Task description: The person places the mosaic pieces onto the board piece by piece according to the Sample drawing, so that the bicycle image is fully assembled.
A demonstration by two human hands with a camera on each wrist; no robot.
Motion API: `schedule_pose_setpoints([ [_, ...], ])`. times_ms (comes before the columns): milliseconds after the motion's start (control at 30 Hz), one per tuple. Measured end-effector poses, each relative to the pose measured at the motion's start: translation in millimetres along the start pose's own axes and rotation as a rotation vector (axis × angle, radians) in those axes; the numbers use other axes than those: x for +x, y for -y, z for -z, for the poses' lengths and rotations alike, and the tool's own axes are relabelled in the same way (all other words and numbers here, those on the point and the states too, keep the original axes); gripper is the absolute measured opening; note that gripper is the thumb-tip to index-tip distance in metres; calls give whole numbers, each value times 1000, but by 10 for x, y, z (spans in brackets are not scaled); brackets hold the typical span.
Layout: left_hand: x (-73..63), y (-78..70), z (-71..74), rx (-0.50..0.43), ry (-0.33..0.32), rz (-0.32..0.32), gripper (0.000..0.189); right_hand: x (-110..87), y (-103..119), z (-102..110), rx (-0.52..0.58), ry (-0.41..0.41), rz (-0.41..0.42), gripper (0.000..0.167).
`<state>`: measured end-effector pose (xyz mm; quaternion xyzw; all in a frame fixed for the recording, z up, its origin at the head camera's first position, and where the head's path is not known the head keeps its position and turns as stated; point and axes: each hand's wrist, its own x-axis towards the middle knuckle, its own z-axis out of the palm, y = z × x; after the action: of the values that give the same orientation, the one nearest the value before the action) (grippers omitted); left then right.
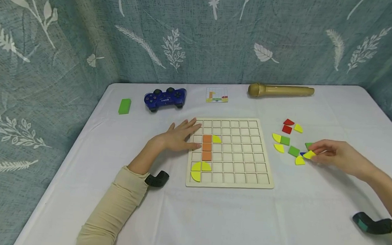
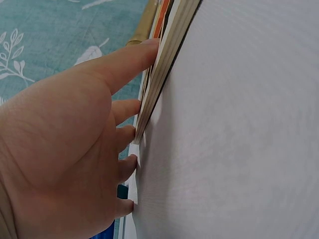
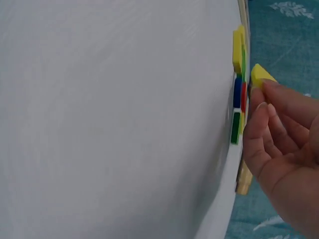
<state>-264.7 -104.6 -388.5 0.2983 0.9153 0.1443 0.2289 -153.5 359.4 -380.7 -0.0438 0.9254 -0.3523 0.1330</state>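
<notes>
A square wooden grid board (image 1: 231, 154) lies in the middle of the table. On it sit an upright row of orange square tiles (image 1: 207, 147) and several yellow quarter-circle tiles (image 1: 195, 176) at the left side. My left hand (image 1: 182, 136) rests on the board's left edge, fingers spread, thumb and fingertips at the rim. To the right of the board, my right hand (image 1: 337, 156) pinches a yellow quarter-circle tile (image 3: 259, 74) between thumb and fingertips, above the loose pieces. Under and beside it lie a green tile (image 1: 294, 151), a partly hidden blue tile (image 3: 238, 92) and another yellow quarter-circle (image 1: 299, 160).
Further loose pieces lie right of the board, including a red square (image 1: 287, 129). Behind the board are a small pattern card (image 1: 217, 95), a blue game controller (image 1: 165, 99) and a gold microphone-shaped object (image 1: 282, 91). A green block (image 1: 124, 106) sits at the left.
</notes>
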Motion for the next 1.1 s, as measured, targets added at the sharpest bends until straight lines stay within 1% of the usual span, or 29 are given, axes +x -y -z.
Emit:
schedule_pose_setpoints([
  [100, -3, 0, 1, 5, 7, 6, 81, 20, 61, -37, 62, 24, -15, 37],
  [267, -13, -2, 3, 0, 5, 2, 81, 83, 185, -119, 128, 68, -56, 49],
  [467, -12, -4, 7, -1, 2, 1, 80, 157, 372, -206, 191, 130, -47, 49],
  [700, -30, -24, 14, -11, 5, 1, 80, 266, 543, -331, 254, 181, -23, 47],
  [933, -23, -23, 9, -8, 5, 6, 81, 355, 668, -465, 359, 290, 30, 46],
  [1033, -16, -15, 6, -4, 6, 10, 81, 389, 716, -529, 370, 335, 58, 44],
  [1100, -15, -12, 6, -7, 3, 6, 81, 407, 754, -568, 361, 354, 62, 43],
])
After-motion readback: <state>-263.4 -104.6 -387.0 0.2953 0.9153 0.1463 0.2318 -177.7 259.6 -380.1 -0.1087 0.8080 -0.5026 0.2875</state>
